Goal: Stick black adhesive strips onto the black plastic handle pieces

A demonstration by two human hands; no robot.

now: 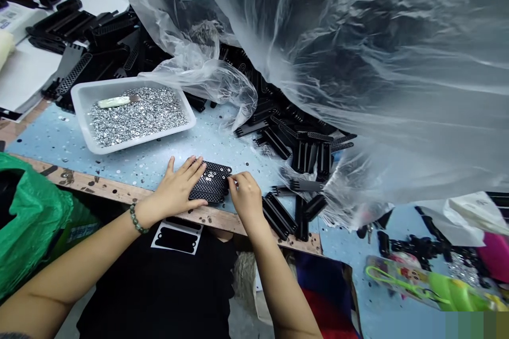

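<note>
Several black, diamond-textured strips lie side by side near the table's front edge, with small silver rings scattered on top. Across their left end rests my left hand, its fingers spread flat and steadying nothing between them. At the right end, my right hand has thumb and forefinger pinched together, touching the strips' edge. Whatever sits in that pinch is too small or hidden to make out. Behind my left hand stands a white tray filled with small silver rings, and a pale-handled tool lies on them.
A heap of black strips spills from a large clear plastic bag on the right. More black parts pile up at back left. A green bag hangs at left; a green-and-clear pouch lies at lower right.
</note>
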